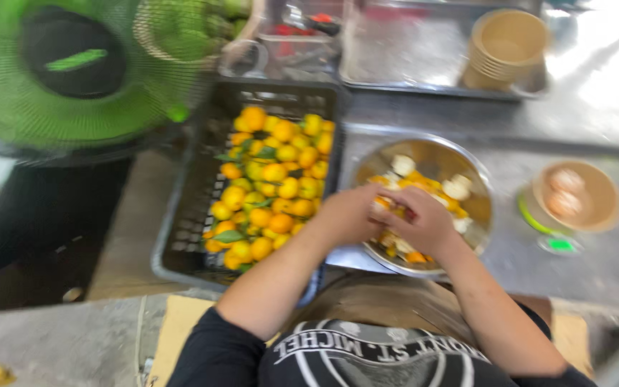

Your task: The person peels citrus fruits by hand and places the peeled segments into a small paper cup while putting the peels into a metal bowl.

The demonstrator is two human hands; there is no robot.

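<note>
Steel bowl: left hand, right hand meet above peels.

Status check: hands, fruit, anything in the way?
Left hand and right hand together over metal bowl, working a small fruit; grip blurred. Black crate of oranges at left. Nothing between hands and bowl.

A small orange citrus fruit, blurred, sits pinched between both hands over a round steel bowl of peels and peeled pieces.
</note>
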